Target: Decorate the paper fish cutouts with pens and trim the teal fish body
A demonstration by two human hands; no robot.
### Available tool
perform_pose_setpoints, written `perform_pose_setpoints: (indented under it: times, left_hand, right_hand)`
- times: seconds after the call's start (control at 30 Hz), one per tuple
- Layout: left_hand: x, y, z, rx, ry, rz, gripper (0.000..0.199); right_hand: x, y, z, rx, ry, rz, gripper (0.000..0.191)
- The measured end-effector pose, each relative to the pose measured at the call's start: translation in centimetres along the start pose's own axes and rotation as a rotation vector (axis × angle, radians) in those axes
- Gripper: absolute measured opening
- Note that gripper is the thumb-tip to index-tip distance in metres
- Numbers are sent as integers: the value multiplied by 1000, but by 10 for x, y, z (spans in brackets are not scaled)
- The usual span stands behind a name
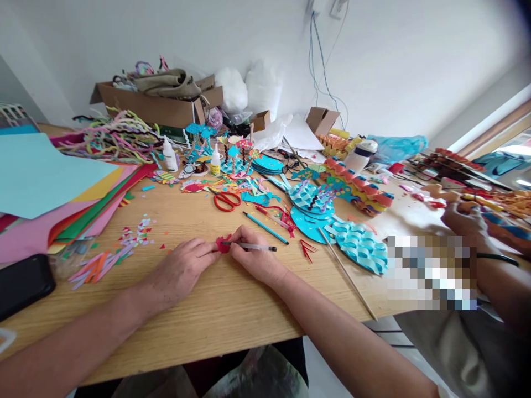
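Note:
A small red paper cutout (pixel 224 244) lies on the wooden table between my two hands. The fingers of my left hand (pixel 188 258) are together and pin its left edge against the table. In a writing grip, my right hand (pixel 255 260) is closed around a pen (pixel 261 247) with a clear barrel and dark end; its tip is over the red paper. Just beyond my hands lie red-handled scissors (pixel 227 201), a blue pencil (pixel 265 227) and red strips of paper (pixel 307 250).
Coloured paper sheets (pixel 45 177), a phone (pixel 27 283) and paper scraps (pixel 139 232) are on the left. Glue bottles (pixel 170 155) stand behind. On the right are a blue paper-loop piece (pixel 359 243), a wooden stick (pixel 348 273) and another person's hand (pixel 467 221).

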State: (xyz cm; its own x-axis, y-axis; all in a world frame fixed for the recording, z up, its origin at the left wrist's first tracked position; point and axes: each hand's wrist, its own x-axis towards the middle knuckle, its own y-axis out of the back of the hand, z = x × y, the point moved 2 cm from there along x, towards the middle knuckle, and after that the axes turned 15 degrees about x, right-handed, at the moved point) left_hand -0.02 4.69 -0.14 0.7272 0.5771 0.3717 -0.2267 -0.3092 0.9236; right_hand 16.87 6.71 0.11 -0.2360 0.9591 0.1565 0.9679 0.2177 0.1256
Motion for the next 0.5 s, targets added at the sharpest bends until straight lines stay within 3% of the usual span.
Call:
perform_pose_setpoints:
  times: [0.5]
  left_hand:
    - [1,3,1,20,-14,20,37]
  right_hand:
    - [1,2,0,-62,23,8,5]
